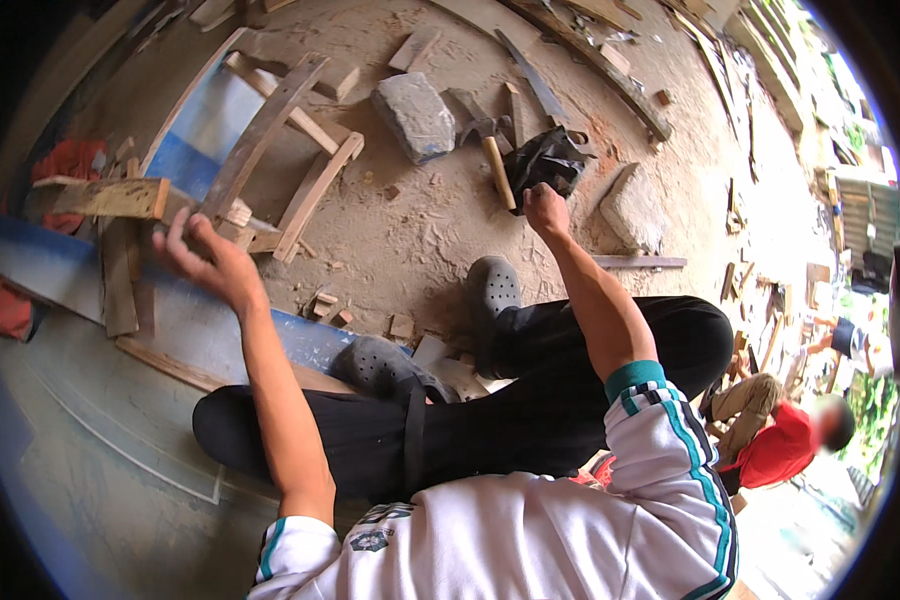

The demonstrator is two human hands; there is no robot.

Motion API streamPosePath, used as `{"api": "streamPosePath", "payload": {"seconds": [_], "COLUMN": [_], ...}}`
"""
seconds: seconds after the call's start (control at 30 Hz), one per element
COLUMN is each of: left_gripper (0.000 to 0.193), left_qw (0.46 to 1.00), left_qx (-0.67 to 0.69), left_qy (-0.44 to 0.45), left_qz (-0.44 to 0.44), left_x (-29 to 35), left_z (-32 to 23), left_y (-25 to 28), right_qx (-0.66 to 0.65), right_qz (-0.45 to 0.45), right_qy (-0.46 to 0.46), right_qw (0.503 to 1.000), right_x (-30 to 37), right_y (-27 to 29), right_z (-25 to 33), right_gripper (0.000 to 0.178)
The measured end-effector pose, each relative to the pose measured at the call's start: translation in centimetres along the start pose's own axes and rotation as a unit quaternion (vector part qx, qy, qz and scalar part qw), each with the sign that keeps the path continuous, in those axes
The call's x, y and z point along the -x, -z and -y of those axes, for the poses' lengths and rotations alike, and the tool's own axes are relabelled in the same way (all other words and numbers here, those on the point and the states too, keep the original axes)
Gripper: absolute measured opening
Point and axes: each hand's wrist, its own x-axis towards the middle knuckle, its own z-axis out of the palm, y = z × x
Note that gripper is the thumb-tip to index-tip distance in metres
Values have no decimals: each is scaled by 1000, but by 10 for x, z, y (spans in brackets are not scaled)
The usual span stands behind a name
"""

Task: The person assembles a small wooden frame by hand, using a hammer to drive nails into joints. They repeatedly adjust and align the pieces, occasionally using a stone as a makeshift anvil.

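Note:
My left hand (210, 262) is stretched out with its fingers apart, close to the lower end of a small wooden frame (267, 135) made of joined bars. A short wooden block (130, 198) lies just beyond those fingertips. My right hand (547, 208) is closed at the near edge of a crumpled black plastic bag (553, 160). The fingertips are turned away, so what they pinch, if anything, is hidden. Beside the bag lies a hammer with a pale wooden handle (498, 172), its dark head toward a grey stone (417, 117).
A saw blade (530, 75) lies on the dusty ground beyond the bag. Another flat stone (634, 210) is at the right. Wood offcuts (322, 305) are scattered near my grey clogs (380, 365). A person in red (775, 445) sits at the far right.

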Motion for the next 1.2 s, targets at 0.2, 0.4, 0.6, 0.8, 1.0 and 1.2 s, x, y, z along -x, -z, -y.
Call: {"api": "streamPosePath", "payload": {"seconds": [0.2, 0.4, 0.6, 0.8, 1.0, 1.2], "left_gripper": [26, 25, 43, 63, 80, 86], "left_qw": [960, 850, 694, 660, 670, 603], "left_qx": [-57, 206, 142, -1, -96, -226], "left_qy": [-273, -233, -285, -406, -373, -265], "left_qz": [-16, 425, 646, 632, 635, 717], "left_x": [28, 185, 299, 354, 357, 326], "left_z": [-80, -110, -75, -66, -71, -78], "left_y": [-17, -145, -244, -283, -286, -290], "right_qx": [-32, -9, 52, -44, -24, 82], "right_qz": [-81, 38, 36, -16, -101, -47], "right_qy": [-3, 11, 114, -21, 44, 21], "right_qw": [996, 999, 991, 999, 994, 995], "right_x": [-25, -25, 20, 4, -32, -52], "right_y": [16, -23, -23, -6, -16, -25], "right_z": [-57, -108, -63, -95, -83, -70], "right_gripper": [27, 39, 42, 26, 18, 25]}}
